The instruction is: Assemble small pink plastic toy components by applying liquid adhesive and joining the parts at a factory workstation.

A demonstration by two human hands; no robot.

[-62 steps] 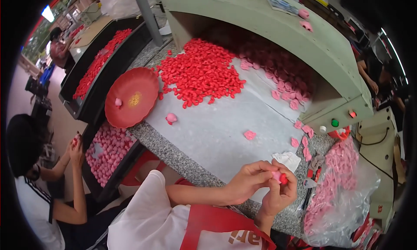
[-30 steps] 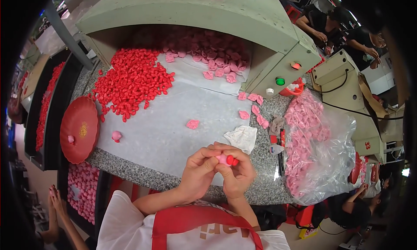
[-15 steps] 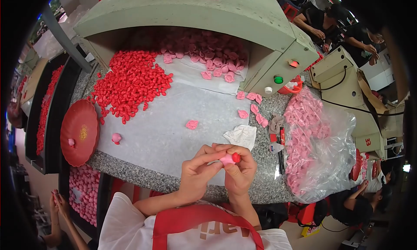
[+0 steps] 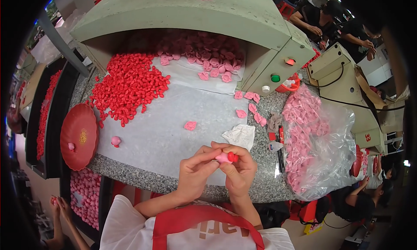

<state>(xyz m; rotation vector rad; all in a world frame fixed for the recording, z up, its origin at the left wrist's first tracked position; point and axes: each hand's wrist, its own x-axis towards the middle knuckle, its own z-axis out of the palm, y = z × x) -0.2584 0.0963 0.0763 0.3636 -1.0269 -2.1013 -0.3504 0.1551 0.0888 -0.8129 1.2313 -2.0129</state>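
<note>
Near the table's front edge, my left hand (image 4: 194, 171) and my right hand (image 4: 239, 171) pinch one small pink and red moulded piece (image 4: 224, 158) between them. Its pink part lies toward the left fingertips, and its red knob-like end sticks out by the right fingers. Both hands are closed, and the fingers cover part of the piece. A single crumpled-looking pink piece (image 4: 190, 125) rests on the white sheet (image 4: 150, 139) beyond them. Farther left on the sheet stands a round pink piece with a red base (image 4: 115, 141).
A heap of small red pieces (image 4: 130, 87) and a pile of pink pieces (image 4: 217, 58) lie under a green metal hood (image 4: 182, 17). At left is a red scalloped dish (image 4: 80, 132). A white cloth (image 4: 239, 136) and a clear bag of pink pieces (image 4: 304, 132) are to the right.
The view has shifted slightly. Both hands still grip the same piece in nearly the same place, and its red end appears turned a little.
</note>
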